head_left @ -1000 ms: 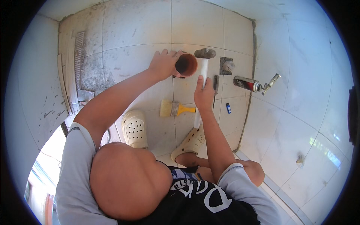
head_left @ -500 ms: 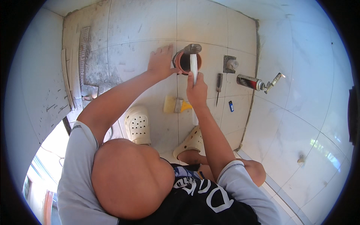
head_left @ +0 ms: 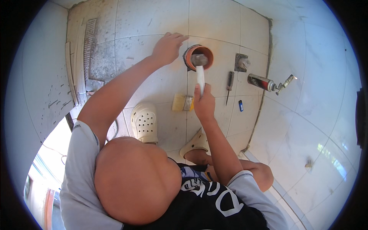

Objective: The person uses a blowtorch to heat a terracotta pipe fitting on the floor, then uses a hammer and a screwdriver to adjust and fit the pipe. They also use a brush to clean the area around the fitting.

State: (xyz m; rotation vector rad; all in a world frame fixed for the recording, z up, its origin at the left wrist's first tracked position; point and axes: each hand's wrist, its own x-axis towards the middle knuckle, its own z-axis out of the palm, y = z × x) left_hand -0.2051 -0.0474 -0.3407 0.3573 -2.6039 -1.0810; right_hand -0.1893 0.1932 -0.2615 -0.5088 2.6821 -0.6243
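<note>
An orange pipe (head_left: 210, 53) opens out of the tiled floor, its round mouth facing up. My right hand (head_left: 204, 103) is closed around the white handle of a hammer (head_left: 200, 73). The hammer's dark metal head lies over the pipe's mouth, near its closer rim; whether it touches the pipe I cannot tell. To the left of the pipe is my left hand (head_left: 167, 50), holding nothing, with its fingers stretched to the right, apart from the rim. A wide paint brush (head_left: 180, 102) with pale bristles lies on the floor just left of my right hand.
Right of the pipe lie a screwdriver (head_left: 230, 82), a blue lighter (head_left: 240, 105) and a gas canister (head_left: 260, 82) with a torch head. A square floor cutout (head_left: 241, 62) holds a stub. Trim strips (head_left: 79, 57) line the left wall. My cream clogs (head_left: 145, 122) stand close by.
The hammer head has moved from the pipe's far rim toward me, over the opening. My left hand has come off the pipe's left side and shifted slightly away from me.
</note>
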